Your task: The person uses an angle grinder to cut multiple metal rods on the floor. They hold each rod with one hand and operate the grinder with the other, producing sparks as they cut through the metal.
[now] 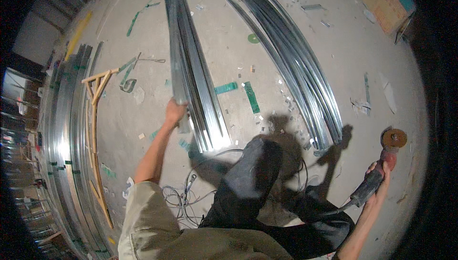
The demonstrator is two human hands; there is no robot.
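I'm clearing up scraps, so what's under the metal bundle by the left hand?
Grey floor shows along both sides of the metal bundle, and a green strip appears to reach its right edge. Anything directly underneath is covered.

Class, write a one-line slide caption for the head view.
Left hand gripping a long metal profile, right hand holding an angle grinder over a scrap-strewn floor.

Left grip [176, 111] on a long metal channel [176, 64], right grip [380, 178] around a red-and-black angle grinder [367, 188].
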